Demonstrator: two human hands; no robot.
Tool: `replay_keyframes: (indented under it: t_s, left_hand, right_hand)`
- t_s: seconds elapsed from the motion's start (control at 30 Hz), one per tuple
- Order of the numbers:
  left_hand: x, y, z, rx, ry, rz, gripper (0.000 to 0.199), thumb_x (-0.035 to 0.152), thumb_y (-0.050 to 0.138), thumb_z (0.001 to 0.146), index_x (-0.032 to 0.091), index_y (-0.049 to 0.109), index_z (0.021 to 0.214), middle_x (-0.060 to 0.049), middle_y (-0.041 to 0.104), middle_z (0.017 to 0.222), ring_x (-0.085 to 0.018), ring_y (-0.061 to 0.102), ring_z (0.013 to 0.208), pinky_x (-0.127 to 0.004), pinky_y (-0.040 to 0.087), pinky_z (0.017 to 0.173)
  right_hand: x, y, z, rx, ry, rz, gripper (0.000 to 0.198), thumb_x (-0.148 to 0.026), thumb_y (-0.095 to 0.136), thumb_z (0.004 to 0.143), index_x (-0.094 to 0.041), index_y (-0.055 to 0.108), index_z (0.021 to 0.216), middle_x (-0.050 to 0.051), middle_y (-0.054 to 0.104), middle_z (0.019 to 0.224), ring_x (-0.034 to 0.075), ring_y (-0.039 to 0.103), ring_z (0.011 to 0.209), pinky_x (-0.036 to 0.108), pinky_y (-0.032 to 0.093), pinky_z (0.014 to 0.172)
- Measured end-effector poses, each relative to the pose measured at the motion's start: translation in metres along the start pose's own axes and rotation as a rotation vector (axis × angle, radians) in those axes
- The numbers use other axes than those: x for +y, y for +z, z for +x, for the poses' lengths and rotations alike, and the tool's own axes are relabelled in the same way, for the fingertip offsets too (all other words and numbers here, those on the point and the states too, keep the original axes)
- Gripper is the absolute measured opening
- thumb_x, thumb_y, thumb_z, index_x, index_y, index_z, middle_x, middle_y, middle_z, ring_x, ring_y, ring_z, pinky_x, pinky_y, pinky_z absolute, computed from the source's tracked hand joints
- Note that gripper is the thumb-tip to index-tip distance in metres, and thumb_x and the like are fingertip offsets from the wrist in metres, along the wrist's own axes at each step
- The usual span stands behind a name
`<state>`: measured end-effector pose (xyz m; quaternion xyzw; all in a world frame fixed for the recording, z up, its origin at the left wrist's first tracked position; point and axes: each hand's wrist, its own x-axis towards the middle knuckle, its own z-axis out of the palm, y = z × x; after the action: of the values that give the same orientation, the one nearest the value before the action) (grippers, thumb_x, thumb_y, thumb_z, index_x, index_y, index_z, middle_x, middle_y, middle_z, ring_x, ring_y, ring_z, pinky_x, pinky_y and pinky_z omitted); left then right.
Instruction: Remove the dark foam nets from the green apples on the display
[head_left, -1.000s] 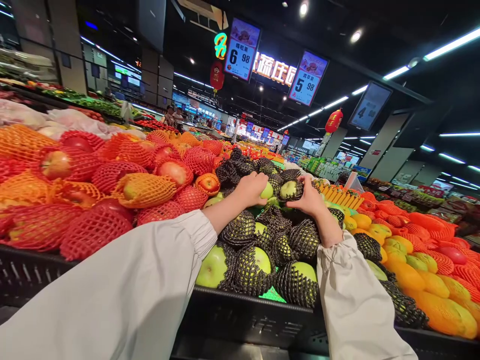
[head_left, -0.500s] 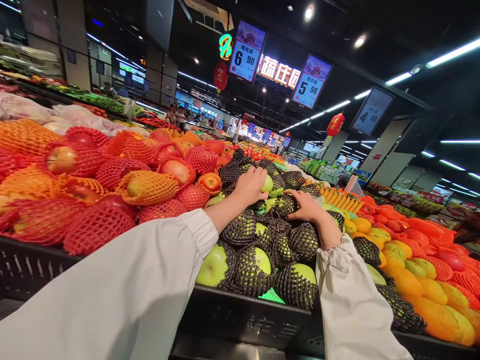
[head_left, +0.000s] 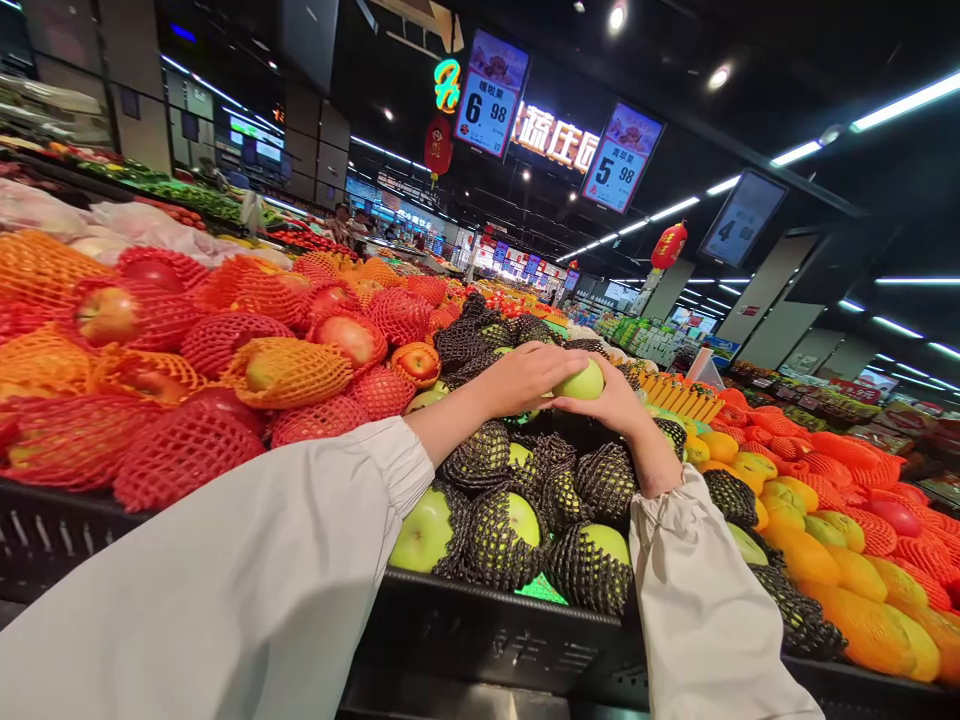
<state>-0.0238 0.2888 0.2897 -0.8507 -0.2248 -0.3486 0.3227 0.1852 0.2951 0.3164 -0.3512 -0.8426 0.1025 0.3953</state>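
Observation:
Above the heap of green apples, a green apple is held between both of my hands. My left hand lies over its left and upper side, fingers stretched across it. My right hand grips it from the right and below. Part of the apple is covered by the fingers. Below my hands, several green apples in black foam nets fill a black crate. One apple at the front left shows much of its bare skin.
Red apples in red and orange nets are piled on the left. Orange-yellow fruit and red-netted fruit lie to the right. Price signs hang overhead. People stand far back.
My left hand has moved right, and my right hand has closed in on the same green apple. The apple has come up and right, and a dark gap shows in the heap beneath.

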Motion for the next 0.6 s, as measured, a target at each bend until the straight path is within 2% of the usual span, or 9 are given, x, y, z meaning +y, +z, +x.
replay_keyframes:
  t_s: [0.1, 0.17, 0.23, 0.27, 0.3, 0.33, 0.47, 0.53, 0.6]
  left_hand:
    - [0.001, -0.002, -0.003, -0.082, -0.238, 0.03, 0.059, 0.048, 0.059, 0.089, 0.011, 0.051, 0.134, -0.018, 0.062, 0.132, -0.031, 0.059, 0.118, -0.042, 0.043, 0.098]
    - [0.0, -0.001, -0.005, -0.295, -0.363, 0.086, 0.057, 0.054, 0.066, 0.081, 0.01, 0.062, 0.118, -0.018, 0.068, 0.117, -0.035, 0.063, 0.108, -0.045, 0.044, 0.094]
    - [-0.001, 0.0, -0.005, -0.547, -0.443, 0.123, 0.039, 0.046, 0.069, 0.079, 0.013, 0.068, 0.1, -0.017, 0.071, 0.103, -0.035, 0.066, 0.099, -0.044, 0.047, 0.087]
    - [-0.001, 0.0, -0.005, -0.599, -0.473, 0.132, 0.03, 0.04, 0.065, 0.082, 0.014, 0.069, 0.095, -0.016, 0.072, 0.1, -0.034, 0.067, 0.097, -0.042, 0.048, 0.082]
    - [-0.001, 0.0, -0.004, -0.575, -0.502, 0.136, 0.025, 0.036, 0.06, 0.087, 0.015, 0.068, 0.095, -0.015, 0.072, 0.099, -0.032, 0.068, 0.096, -0.039, 0.048, 0.078]
    - [0.0, -0.001, -0.003, -0.478, -0.533, 0.136, 0.025, 0.034, 0.053, 0.092, 0.015, 0.067, 0.098, -0.014, 0.072, 0.102, -0.031, 0.069, 0.096, -0.037, 0.048, 0.075]
    - [0.008, -0.01, 0.0, 0.05, -0.68, 0.057, 0.039, 0.043, 0.031, 0.102, 0.016, 0.057, 0.117, -0.014, 0.069, 0.11, -0.027, 0.069, 0.094, -0.035, 0.048, 0.067]
    - [0.01, -0.011, -0.001, 0.165, -0.73, -0.009, 0.041, 0.042, 0.031, 0.1, 0.014, 0.05, 0.123, -0.014, 0.07, 0.1, -0.028, 0.07, 0.087, -0.037, 0.05, 0.068]
    - [0.011, -0.008, -0.004, 0.207, -0.737, -0.062, 0.045, 0.036, 0.037, 0.094, 0.011, 0.042, 0.131, -0.012, 0.07, 0.089, -0.029, 0.07, 0.08, -0.04, 0.051, 0.071]
  right_hand:
    - [0.002, -0.001, 0.001, 0.207, 0.048, -0.109, 0.078, -0.058, 0.087, 0.05, -0.021, 0.058, 0.112, 0.009, 0.068, 0.109, 0.029, 0.065, 0.096, 0.045, 0.052, 0.09]
    - [0.004, -0.003, 0.001, 0.343, 0.089, -0.147, 0.08, -0.061, 0.085, 0.051, -0.022, 0.056, 0.114, 0.009, 0.067, 0.111, 0.029, 0.064, 0.097, 0.045, 0.051, 0.09]
    - [0.006, -0.005, 0.001, 0.448, 0.133, -0.167, 0.082, -0.063, 0.083, 0.052, -0.023, 0.052, 0.117, 0.011, 0.065, 0.116, 0.03, 0.063, 0.1, 0.045, 0.051, 0.089]
    - [0.006, -0.006, 0.001, 0.486, 0.147, -0.178, 0.083, -0.064, 0.082, 0.053, -0.023, 0.051, 0.118, 0.013, 0.064, 0.119, 0.03, 0.062, 0.102, 0.044, 0.051, 0.09]
    - [0.006, -0.006, 0.001, 0.515, 0.154, -0.187, 0.084, -0.065, 0.081, 0.054, -0.023, 0.049, 0.12, 0.014, 0.062, 0.122, 0.03, 0.062, 0.105, 0.044, 0.05, 0.09]
    - [0.007, -0.006, 0.001, 0.533, 0.157, -0.194, 0.085, -0.066, 0.08, 0.055, -0.023, 0.048, 0.121, 0.014, 0.061, 0.124, 0.03, 0.061, 0.106, 0.043, 0.05, 0.09]
    - [0.003, -0.005, 0.001, 0.468, 0.151, -0.185, 0.083, -0.068, 0.08, 0.053, -0.021, 0.052, 0.115, 0.013, 0.065, 0.114, 0.03, 0.063, 0.098, 0.043, 0.051, 0.087]
    - [-0.001, -0.005, -0.001, 0.362, 0.102, -0.191, 0.079, -0.068, 0.081, 0.051, -0.022, 0.056, 0.11, 0.011, 0.068, 0.105, 0.029, 0.064, 0.092, 0.043, 0.052, 0.084]
    - [-0.005, -0.004, -0.003, 0.241, 0.028, -0.229, 0.077, -0.066, 0.082, 0.051, -0.022, 0.058, 0.11, 0.009, 0.069, 0.102, 0.029, 0.065, 0.09, 0.043, 0.052, 0.083]
